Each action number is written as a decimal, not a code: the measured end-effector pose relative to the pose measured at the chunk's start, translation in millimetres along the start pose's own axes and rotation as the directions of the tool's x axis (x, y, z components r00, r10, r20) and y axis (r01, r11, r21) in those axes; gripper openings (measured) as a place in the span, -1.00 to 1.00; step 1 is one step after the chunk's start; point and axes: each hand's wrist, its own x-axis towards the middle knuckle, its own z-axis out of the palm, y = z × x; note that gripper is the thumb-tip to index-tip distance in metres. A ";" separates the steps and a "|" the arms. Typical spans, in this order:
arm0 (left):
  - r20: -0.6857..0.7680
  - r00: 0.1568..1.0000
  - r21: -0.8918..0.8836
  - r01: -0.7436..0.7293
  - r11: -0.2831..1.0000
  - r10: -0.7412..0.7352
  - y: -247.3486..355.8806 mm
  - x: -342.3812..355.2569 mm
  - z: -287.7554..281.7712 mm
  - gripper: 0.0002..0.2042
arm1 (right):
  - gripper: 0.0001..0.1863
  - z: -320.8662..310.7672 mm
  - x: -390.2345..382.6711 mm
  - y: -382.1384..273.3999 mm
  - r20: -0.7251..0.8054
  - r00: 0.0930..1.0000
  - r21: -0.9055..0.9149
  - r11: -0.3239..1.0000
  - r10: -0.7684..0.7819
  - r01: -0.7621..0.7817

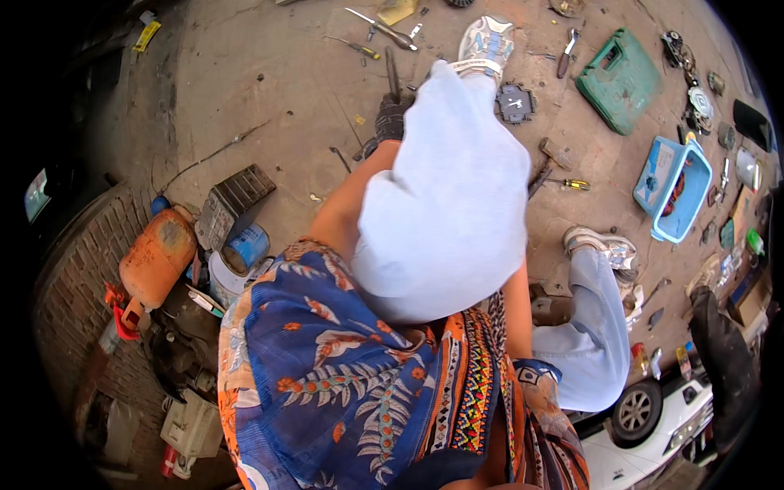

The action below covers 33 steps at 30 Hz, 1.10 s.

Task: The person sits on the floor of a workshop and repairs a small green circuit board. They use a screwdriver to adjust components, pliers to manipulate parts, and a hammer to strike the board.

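Observation:
My left hand (392, 120), in a dark glove, is low over the ground beside my raised knee. It looks closed around the lower end of a dark metal bar (393, 72), which points away from me. My right forearm (515, 306) passes behind the light blue trouser leg (449, 188), and that hand is hidden. Right of my far shoe lies a black plastic part (516, 104) with small light pieces on it. Closer in are a hammer (556, 153) and a yellow-handled screwdriver (575, 184). Another screwdriver (364, 51) lies beyond my left hand.
To the right lie a ratchet (565, 61), a green tool case (622, 82) and a blue bin (690, 196). An orange cylinder (159, 257) and a blue can (247, 247) stand left. A person's dark trouser leg (727, 359) and a white car (645, 457) are lower right.

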 end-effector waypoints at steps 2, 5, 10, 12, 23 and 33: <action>-0.110 0.993 0.072 -0.031 0.997 0.039 -13.1 9.6 -21.4 -0.71 | -0.70 -1.1 -7.3 3.5 -0.003 1.000 -0.001 1.000 -0.015 0.015; -0.151 0.988 0.138 -0.006 0.990 0.027 -22.0 12.1 -65.9 -0.70 | -0.70 -9.6 -22.4 11.2 -0.068 0.998 -0.026 1.000 -0.016 0.015; -0.007 1.000 0.172 -0.005 0.985 0.007 -37.5 17.0 -67.8 -0.63 | -0.71 -38.3 -50.6 9.3 -0.324 0.945 -0.101 0.995 -0.036 0.003; -0.010 1.000 0.152 -0.009 0.988 0.011 -34.2 16.1 -67.8 -0.66 | -0.71 -51.7 -62.9 2.7 -0.447 0.893 -0.094 0.995 -0.056 0.016; -0.265 0.929 -0.435 -0.354 0.828 0.258 21.9 -97.4 -176.3 -0.65 | -0.77 -94.3 -211.9 -214.2 -0.859 0.211 -0.236 0.726 -0.466 0.646; -0.534 0.583 -0.181 -0.786 0.591 0.612 119.9 -243.9 -295.6 -0.63 | -0.70 12.2 -317.6 -271.4 -0.068 0.498 -0.117 0.503 -0.864 0.856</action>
